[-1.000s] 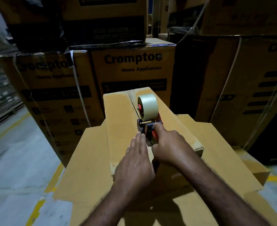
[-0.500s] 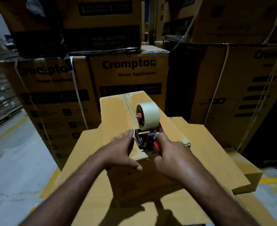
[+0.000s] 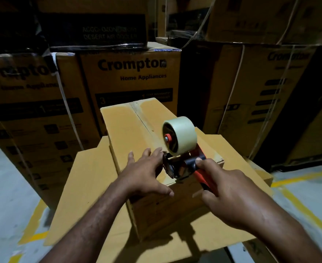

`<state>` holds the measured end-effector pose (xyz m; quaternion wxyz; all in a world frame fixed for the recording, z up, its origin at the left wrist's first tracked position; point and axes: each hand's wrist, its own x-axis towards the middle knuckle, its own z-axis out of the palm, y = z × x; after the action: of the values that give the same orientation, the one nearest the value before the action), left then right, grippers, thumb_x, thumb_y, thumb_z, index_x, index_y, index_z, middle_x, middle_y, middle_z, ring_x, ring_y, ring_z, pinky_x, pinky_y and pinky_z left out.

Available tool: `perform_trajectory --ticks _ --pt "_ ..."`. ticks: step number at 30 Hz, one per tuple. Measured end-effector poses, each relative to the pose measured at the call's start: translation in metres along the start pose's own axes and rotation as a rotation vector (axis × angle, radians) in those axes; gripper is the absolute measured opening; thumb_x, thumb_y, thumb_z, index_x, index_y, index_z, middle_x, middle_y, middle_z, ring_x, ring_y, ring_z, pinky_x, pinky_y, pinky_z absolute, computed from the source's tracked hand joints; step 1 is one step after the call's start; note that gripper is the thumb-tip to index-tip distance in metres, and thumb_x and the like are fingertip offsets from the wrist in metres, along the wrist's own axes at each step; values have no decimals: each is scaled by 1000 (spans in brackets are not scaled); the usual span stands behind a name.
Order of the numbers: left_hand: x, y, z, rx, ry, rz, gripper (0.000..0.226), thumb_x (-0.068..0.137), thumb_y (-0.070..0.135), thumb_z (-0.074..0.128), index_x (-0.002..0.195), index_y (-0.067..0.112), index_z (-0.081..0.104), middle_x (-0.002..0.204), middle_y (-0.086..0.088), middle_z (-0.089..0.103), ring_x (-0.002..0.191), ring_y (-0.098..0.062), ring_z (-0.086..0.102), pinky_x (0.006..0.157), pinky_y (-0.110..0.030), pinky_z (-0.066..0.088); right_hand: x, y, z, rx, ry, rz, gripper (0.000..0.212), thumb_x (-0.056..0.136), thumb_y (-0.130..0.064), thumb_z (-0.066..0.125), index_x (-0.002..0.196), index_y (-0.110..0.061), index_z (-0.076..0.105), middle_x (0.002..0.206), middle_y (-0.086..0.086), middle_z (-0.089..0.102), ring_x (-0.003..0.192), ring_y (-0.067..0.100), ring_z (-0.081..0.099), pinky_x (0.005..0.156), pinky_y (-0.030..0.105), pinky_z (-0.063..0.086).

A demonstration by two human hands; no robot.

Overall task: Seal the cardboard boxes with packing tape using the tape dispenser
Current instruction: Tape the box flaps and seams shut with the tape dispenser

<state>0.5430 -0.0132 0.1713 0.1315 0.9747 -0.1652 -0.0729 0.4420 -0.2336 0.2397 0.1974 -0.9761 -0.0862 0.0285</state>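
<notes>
Taping station: right hand grips the red handle of the tape dispenser, which is at the near edge of the small box.
Just left of it, left hand lies flat on the box top, fingers spread. The box sits on a wider carton under both hands. Beyond the hands are strapped Crompton cartons. Grey floor with yellow lines on both sides; dim light.

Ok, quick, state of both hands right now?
Left hand: open, fingers spread, flat on the small cardboard box beside the tape dispenser.
Right hand: closed round the tape dispenser's red handle.
</notes>
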Motion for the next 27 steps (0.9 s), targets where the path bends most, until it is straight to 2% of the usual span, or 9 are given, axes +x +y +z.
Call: perform_trajectory --ticks 2,4,6,8,12,15,17,22,27 --pt "-5 6 -5 -10 -56 40 123 77 64 76 162 32 -7 169 7 -13 136 -6 -28 119 -59 -21 -6 -1 -2 7 -8 48 62 98 -36 55 141 -54 15 101 -9 44 80 5 53 59 19 42" --pt "-5 9 -8 -11 -87 54 120 79 60 76 163 32 -5 169 4 -12 127 -5 -27 117 -54 -21 -11 -4 -2 18 -14 87 63 98 -36 56 143 -54 15 107 -8 46 84 6 55 62 19 44" --pt "0 8 -9 13 -81 72 118 78 63 75 163 32 0 170 -1 -7 138 -8 -25 118 -56 -20 -14 -8 -1 35 -21 117 65 98 -36 56 143 -54 14 109 -7 46 88 8 56 63 19 46" --pt "5 4 -7 39 -60 89 117 75 68 74 163 32 6 171 -3 5 154 -15 -10 121 -60 -16 -17 -13 1 51 -29 143 67 98 -37 57 144 -55 11 110 -7 45 89 9 56 60 15 43" --pt "12 -3 1 26 -35 97 113 73 70 75 160 34 14 169 -4 20 157 -18 3 120 -65 -11 -23 -26 10 69 -15 162 61 100 -37 53 137 -57 9 92 -12 46 79 4 52 57 16 40" --pt "14 -5 2 21 -29 103 107 74 69 74 159 37 18 168 -6 21 157 -20 3 120 -67 -10 -26 -36 13 56 -3 177 58 101 -36 50 132 -58 7 86 -12 48 75 4 52 56 16 39" --pt "14 -6 2 24 -39 104 104 76 67 74 159 38 18 168 -4 22 157 -20 2 120 -67 -10 -28 -40 11 55 -6 194 59 101 -36 48 135 -58 6 84 -14 47 72 4 52 53 15 37" --pt "19 -14 7 36 -43 146 98 77 69 71 156 48 18 166 9 29 157 -19 0 116 -72 -11 -37 -49 7 34 -28 227 63 102 -40 46 142 -55 -1 82 -17 44 69 2 50 50 13 33" --pt "22 -14 5 21 -59 195 92 81 63 71 157 50 20 168 20 11 156 -17 -10 112 -75 -15 -41 -55 13 25 -6 247 66 102 -40 45 143 -54 -5 80 -17 44 66 0 47 49 12 32"
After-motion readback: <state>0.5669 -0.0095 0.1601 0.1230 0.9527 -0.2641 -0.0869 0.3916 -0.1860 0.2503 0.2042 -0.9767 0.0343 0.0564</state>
